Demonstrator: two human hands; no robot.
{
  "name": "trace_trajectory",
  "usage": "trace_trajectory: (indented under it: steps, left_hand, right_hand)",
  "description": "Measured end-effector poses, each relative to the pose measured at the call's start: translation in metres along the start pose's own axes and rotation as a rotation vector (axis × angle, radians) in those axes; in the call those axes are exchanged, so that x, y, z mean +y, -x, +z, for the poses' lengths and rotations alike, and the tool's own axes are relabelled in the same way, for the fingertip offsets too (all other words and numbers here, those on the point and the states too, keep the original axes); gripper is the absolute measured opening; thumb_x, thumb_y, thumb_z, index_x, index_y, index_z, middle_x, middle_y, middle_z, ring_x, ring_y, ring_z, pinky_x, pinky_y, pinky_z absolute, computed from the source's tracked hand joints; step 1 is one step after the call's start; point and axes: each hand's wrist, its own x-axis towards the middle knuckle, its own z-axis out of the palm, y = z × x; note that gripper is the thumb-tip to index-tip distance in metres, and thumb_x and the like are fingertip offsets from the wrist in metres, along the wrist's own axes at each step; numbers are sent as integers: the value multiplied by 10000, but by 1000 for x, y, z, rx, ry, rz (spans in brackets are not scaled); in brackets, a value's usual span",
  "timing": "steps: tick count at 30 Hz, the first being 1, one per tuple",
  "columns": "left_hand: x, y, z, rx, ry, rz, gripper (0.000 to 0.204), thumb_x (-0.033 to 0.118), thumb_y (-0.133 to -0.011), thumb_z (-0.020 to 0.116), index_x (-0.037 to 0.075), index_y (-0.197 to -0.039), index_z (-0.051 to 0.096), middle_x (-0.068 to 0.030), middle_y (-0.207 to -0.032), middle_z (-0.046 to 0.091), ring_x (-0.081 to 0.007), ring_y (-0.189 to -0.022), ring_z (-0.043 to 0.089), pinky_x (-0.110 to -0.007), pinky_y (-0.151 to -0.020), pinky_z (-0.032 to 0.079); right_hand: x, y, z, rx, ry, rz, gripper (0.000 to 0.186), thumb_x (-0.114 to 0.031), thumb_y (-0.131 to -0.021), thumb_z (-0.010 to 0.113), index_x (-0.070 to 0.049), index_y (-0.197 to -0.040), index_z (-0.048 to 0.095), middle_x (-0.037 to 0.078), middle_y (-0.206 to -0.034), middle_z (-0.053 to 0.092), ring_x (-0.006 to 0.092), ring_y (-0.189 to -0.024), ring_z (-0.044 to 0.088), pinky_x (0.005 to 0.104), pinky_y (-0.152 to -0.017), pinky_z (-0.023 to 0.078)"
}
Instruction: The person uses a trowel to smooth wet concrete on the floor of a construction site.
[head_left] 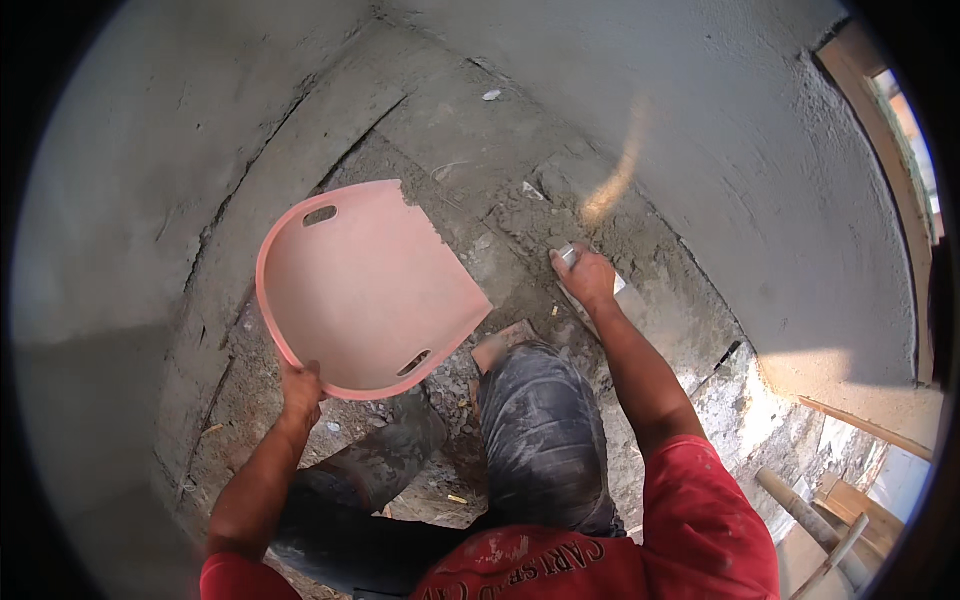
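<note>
My left hand [301, 391] is closed on the rim of a cut pink plastic basin [375, 280], at its lower left. The basin has a rounded rim on the left, two oval handle holes, and a broken, jagged edge on the right. It is tilted, with its hollow side up, above the rubble-strewn floor. To the right, my right hand [590, 277] is closed around the pale handle of a flat plastering trowel [577, 302]. The trowel is low at the floor beside loose grey mortar [550, 220], and my hand hides much of its blade.
Grey plastered walls [780, 170] meet the floor on the left and right. A reddish brick piece [502, 345] lies by my knee. Timber pieces [860, 515] lean at the lower right, below a framed opening [885, 150]. Small debris is scattered between my legs.
</note>
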Motion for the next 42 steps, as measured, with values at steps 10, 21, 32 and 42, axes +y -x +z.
trace_trajectory:
  steps: [10, 21, 32, 42]
  left_hand:
    - [-91, 95, 59, 98, 104, -112, 712, -77, -819, 468, 76, -1478, 245, -169, -1262, 543, -277, -1075, 605, -359, -874, 518]
    - [-68, 91, 89, 141, -255, -131, 716, -70, -780, 496, -6, -1459, 279, -198, -1276, 552, -300, -1115, 582, -355, -952, 467]
    - [-103, 81, 75, 161, -23, -87, 655, -46, -799, 479, 79, -1421, 318, -141, -1146, 563, -215, -913, 622, -355, -701, 558]
    - [-78, 107, 29, 141, 344, -52, 626, -88, -842, 457, 100, -1431, 361, -119, -1216, 568, -244, -1040, 599, -357, -865, 519]
  right_hand:
    - [51, 93, 4, 83, -64, 53, 472, -448, -930, 568, -33, -1149, 523, 231, -732, 665, 440, -674, 656, 525, -618, 518]
    - [8, 29, 48, -106, -134, 18, 455, -430, -959, 512, 8, -1086, 515, 293, -891, 671, 456, -864, 660, 528, -778, 516]
    - [79, 132, 10, 83, -181, 266, 465, -443, -928, 577, -17, -1113, 549, 260, -756, 665, 455, -712, 655, 551, -641, 509]
    - [-31, 33, 51, -206, 2, -150, 324, -303, -970, 476, -29, -1135, 524, 206, -950, 703, 389, -803, 694, 470, -733, 549]
